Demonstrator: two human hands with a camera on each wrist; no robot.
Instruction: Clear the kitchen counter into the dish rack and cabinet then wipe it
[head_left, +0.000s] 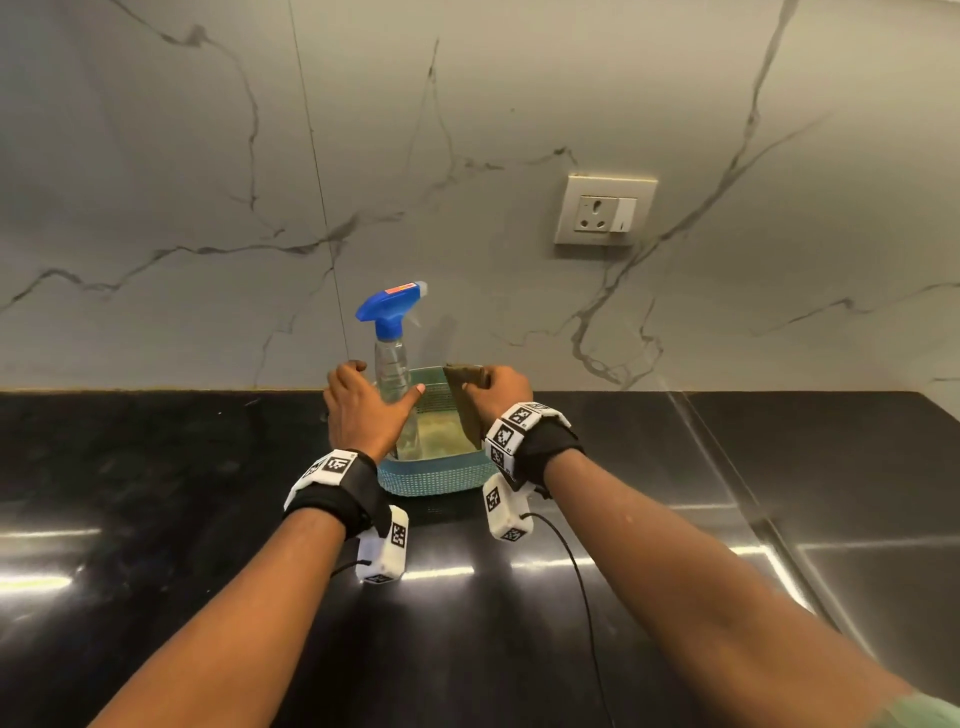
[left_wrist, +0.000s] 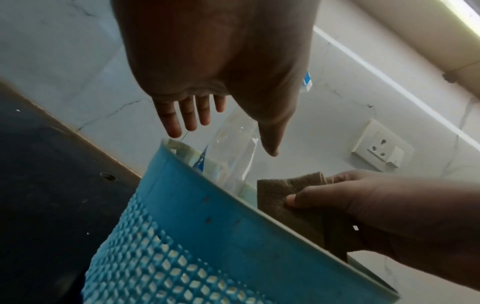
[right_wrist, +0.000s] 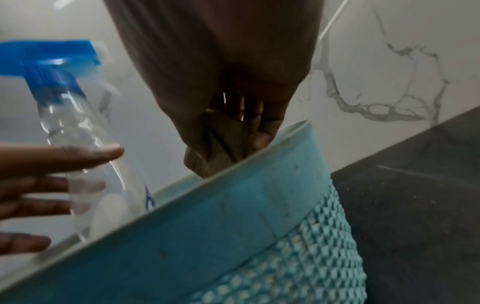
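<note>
A blue plastic basket (head_left: 431, 480) with a lattice wall stands on the black counter (head_left: 156, 519) by the marble wall. In it stands a clear spray bottle (head_left: 392, 364) with a blue trigger head. My left hand (head_left: 363, 405) is spread around the bottle, fingers straight, thumb out; the left wrist view shows the fingers (left_wrist: 182, 117) apart from the bottle (left_wrist: 233, 144). My right hand (head_left: 501, 392) pinches a folded brown cloth (head_left: 467, 400) over the basket's right side, seen too in the wrist views as the cloth (left_wrist: 280, 191) and the cloth (right_wrist: 223, 139) above the basket rim (right_wrist: 233, 185).
A white wall socket (head_left: 605, 210) sits on the marble backsplash, up and right of the basket. The glossy black counter runs left, right and toward me. A seam or edge line (head_left: 727, 467) crosses the counter on the right. A thin black cable (head_left: 582, 597) hangs from my right wrist.
</note>
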